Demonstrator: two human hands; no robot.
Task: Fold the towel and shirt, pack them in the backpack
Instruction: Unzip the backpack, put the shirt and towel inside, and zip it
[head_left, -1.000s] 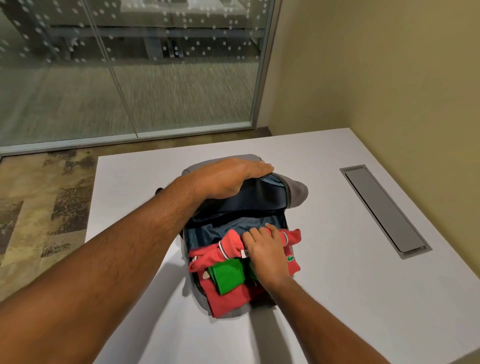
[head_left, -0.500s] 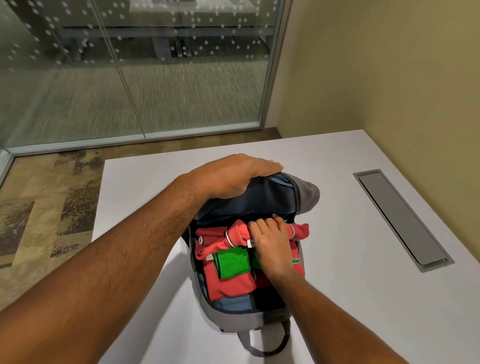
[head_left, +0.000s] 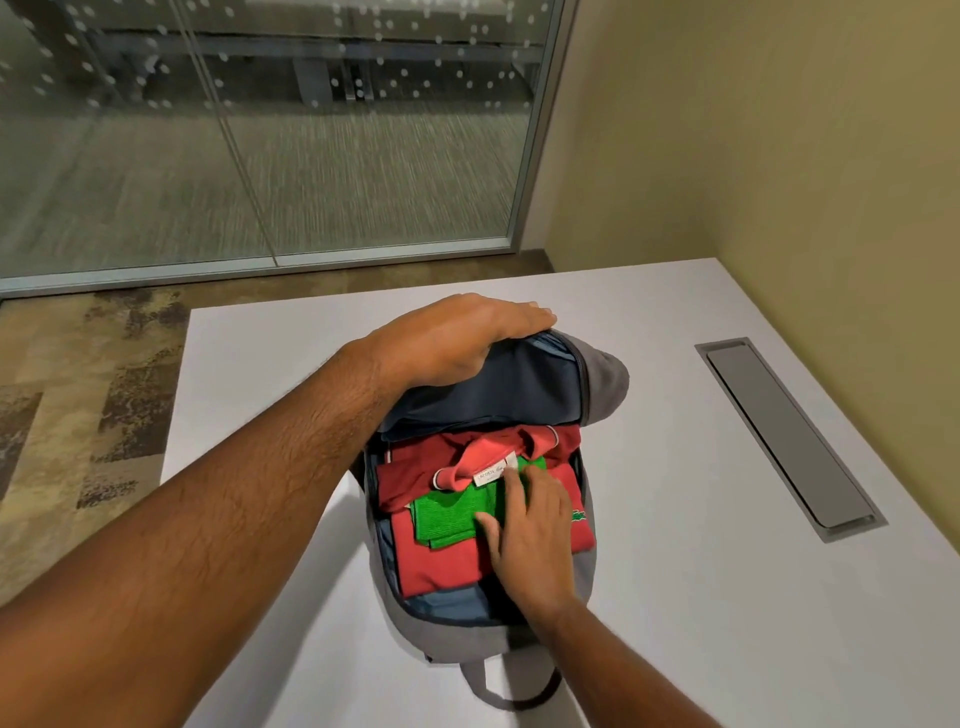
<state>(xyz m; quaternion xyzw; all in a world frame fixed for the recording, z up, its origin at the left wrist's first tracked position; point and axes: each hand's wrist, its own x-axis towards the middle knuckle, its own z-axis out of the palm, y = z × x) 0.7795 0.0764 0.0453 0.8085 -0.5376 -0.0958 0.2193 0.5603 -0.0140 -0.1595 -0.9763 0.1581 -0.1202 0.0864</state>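
Head view: both hands at an open grey backpack (head_left: 582, 618) lying on a white table (head_left: 727, 597).

The left hand (head_left: 457, 338) lies over the top edge of the raised flap (head_left: 524, 384), fingers nearly straight and draped across it. Below that hand, inside the main compartment, sits the folded red shirt (head_left: 436, 566), and on it the folded green towel (head_left: 447, 519). The right hand (head_left: 530, 535) rests flat on both, fingers straight and spread, fingertips just beside the shirt's white neck label (head_left: 491, 474), gripping nothing. Near the right wrist the backpack's carry loop (head_left: 506, 691) lies on the table. Well to the right of that hand a grey cable hatch (head_left: 789, 436) is set into the table.
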